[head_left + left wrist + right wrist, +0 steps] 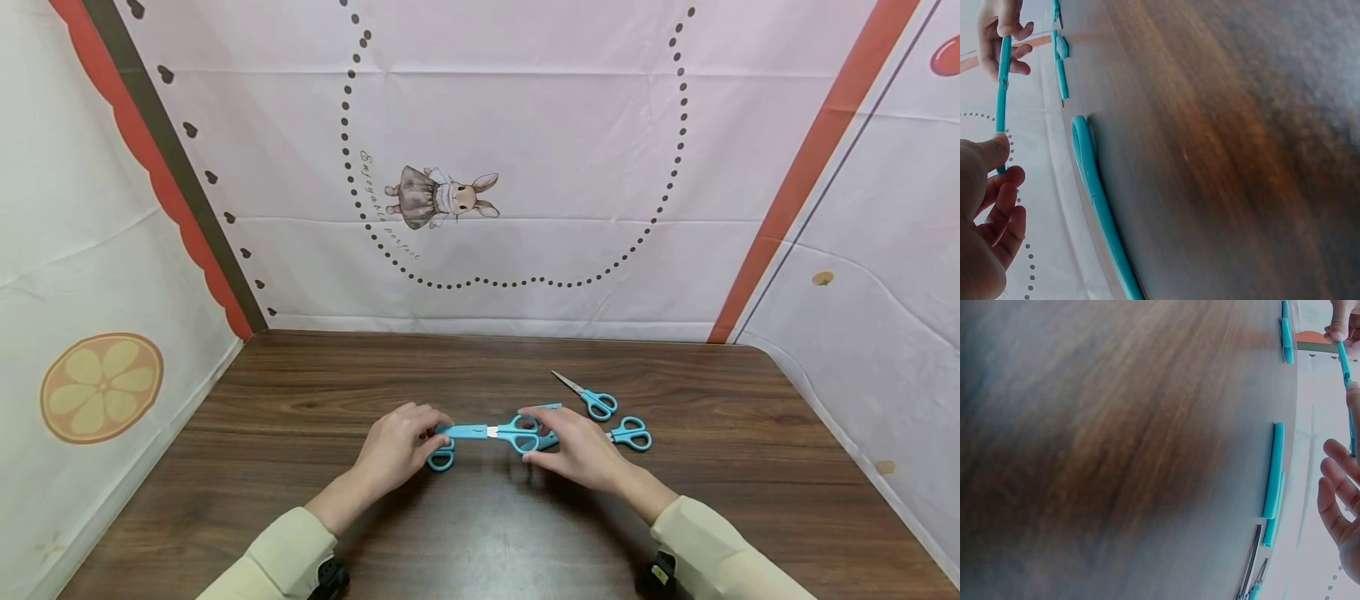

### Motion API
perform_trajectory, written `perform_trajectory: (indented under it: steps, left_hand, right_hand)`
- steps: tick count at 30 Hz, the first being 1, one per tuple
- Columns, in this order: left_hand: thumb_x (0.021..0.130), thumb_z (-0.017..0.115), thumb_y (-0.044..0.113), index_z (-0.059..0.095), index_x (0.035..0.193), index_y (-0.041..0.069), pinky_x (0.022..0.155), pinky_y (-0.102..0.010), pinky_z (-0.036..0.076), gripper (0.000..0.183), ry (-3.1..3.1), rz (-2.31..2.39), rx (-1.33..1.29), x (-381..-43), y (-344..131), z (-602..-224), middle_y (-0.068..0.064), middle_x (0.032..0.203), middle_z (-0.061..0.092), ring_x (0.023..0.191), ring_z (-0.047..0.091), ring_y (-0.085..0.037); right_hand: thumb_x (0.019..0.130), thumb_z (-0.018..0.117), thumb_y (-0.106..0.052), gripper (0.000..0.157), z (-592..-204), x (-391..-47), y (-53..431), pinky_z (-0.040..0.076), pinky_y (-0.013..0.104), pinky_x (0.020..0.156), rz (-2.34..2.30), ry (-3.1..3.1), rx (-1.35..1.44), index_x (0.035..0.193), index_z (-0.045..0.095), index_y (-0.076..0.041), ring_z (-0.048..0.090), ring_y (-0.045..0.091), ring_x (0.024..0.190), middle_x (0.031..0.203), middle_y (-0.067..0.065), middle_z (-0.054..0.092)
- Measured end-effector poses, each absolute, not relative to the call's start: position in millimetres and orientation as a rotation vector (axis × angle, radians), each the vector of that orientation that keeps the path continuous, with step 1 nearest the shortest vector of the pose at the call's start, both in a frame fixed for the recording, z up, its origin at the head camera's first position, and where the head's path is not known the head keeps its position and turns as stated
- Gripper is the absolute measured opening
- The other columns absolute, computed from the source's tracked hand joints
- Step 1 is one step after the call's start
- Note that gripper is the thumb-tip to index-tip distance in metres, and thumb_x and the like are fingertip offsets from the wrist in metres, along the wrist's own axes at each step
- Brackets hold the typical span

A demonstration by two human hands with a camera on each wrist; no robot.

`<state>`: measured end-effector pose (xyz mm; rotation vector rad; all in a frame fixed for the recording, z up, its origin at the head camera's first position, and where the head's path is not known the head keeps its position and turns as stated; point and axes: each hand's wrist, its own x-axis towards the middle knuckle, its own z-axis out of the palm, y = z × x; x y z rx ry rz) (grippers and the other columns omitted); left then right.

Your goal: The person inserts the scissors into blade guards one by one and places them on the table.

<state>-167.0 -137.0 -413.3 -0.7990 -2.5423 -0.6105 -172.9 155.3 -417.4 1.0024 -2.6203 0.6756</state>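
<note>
A pair of blue-handled scissors (510, 431) is held level above the table between both hands, its blades mostly inside a blue sheath (470, 432). A short strip of metal shows between sheath and handles. My left hand (397, 446) pinches the far end of the sheath between thumb and fingers. With thumb and fingers my right hand (581, 446) grips the finger loops. Beneath the left hand lies another pair of scissors (1099, 200) on the table, its blade end covered in blue. Two loose blue sheaths (1274, 469) lie below the right hand, partly hidden by it in the head view.
Two unsheathed pairs of blue-handled scissors lie right of the right hand, the rear pair (600, 405) with its blades pointing back left, the nearer pair (632, 434) partly behind the hand. A printed cloth (525, 125) rises behind the wooden table (337, 367) and along both sides.
</note>
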Motion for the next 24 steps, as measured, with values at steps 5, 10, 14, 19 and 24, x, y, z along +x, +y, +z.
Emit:
perform_trajectory:
  steps: [5, 10, 14, 19, 24]
  left_hand:
    - [0.077, 0.075, 0.020, 0.068, 0.091, 0.024, 0.055, -0.016, 0.040, 0.017, -2.522, -0.610, -0.803, -167.4, -136.3, -412.9, 0.017, 0.078, 0.060, 0.067, 0.048, -0.002]
    - [0.076, 0.076, 0.019, 0.068, 0.091, 0.024, 0.055, -0.016, 0.041, 0.017, -2.520, -0.612, -0.804, -167.2, -135.4, -412.7, 0.016, 0.080, 0.062, 0.067, 0.050, -0.002]
    - [0.076, 0.076, 0.019, 0.068, 0.091, 0.023, 0.055, -0.016, 0.041, 0.018, -2.521, -0.610, -0.801, -166.8, -134.8, -412.7, 0.015, 0.080, 0.062, 0.067, 0.051, -0.003]
    - [0.076, 0.075, 0.020, 0.068, 0.092, 0.023, 0.055, -0.017, 0.041, 0.017, -2.520, -0.604, -0.811, -166.4, -134.2, -411.8, 0.014, 0.081, 0.063, 0.068, 0.051, -0.003]
    - [0.077, 0.075, 0.021, 0.069, 0.092, 0.023, 0.055, -0.017, 0.041, 0.016, -2.515, -0.587, -0.822, -166.4, -133.8, -409.4, 0.014, 0.082, 0.063, 0.067, 0.050, -0.002]
  right_hand:
    - [0.080, 0.065, -0.048, 0.056, -417.2, -172.4, 155.5, 0.044, 0.018, 0.057, 0.681, -2.621, 1.008, 0.128, 0.052, -0.021, 0.059, 0.007, 0.083, 0.095, -0.010, 0.061]
    - [0.080, 0.066, -0.047, 0.056, -417.0, -172.2, 155.9, 0.045, 0.018, 0.058, 0.683, -2.617, 1.007, 0.128, 0.051, -0.024, 0.059, 0.008, 0.083, 0.096, -0.010, 0.061]
    - [0.080, 0.067, -0.046, 0.056, -416.9, -172.4, 156.1, 0.045, 0.019, 0.059, 0.690, -2.606, 1.016, 0.128, 0.051, -0.022, 0.060, 0.008, 0.083, 0.097, -0.009, 0.061]
    - [0.080, 0.067, -0.046, 0.056, -416.7, -171.7, 156.3, 0.045, 0.018, 0.058, 0.691, -2.596, 1.026, 0.129, 0.050, -0.023, 0.059, 0.006, 0.082, 0.097, -0.009, 0.061]
    - [0.080, 0.067, -0.045, 0.056, -416.5, -171.4, 156.5, 0.046, 0.019, 0.060, 0.696, -2.589, 1.039, 0.129, 0.050, -0.022, 0.060, 0.008, 0.083, 0.099, -0.008, 0.062]
